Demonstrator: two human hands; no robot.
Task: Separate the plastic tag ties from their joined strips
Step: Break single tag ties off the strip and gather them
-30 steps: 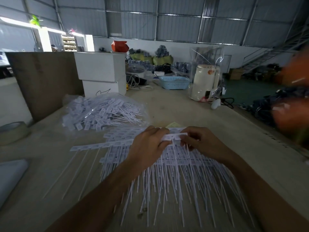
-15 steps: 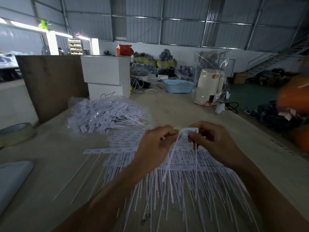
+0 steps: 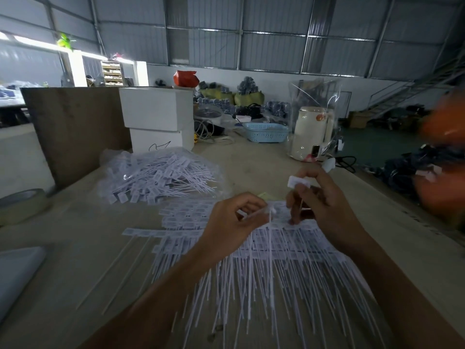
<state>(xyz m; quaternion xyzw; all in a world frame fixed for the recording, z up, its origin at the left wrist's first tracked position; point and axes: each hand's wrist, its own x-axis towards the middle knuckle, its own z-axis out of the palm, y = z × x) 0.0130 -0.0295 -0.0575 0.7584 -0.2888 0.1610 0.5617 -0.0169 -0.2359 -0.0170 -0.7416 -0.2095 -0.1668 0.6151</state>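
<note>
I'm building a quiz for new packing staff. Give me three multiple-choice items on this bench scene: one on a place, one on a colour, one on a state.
1. Where does the bagged heap of separated tag ties lie?
A. In the blue basket
B. On the table, beyond the left hand
C. On top of the white boxes

2. What colour is the perforated basket at the far end of the table?
A. Light blue
B. Red
C. Black

3. What is the right hand doing?
A. Lying flat on the table
B. Hanging idle, holding nothing
C. Pinching one white tag, raised above the joined strips

Answers:
1 B: the heap sits on the tabletop, past the left hand and in front of the white boxes.
2 A: its plastic is pale blue.
3 C: the fingers hold the tag's head, lifted above the strips.
</note>
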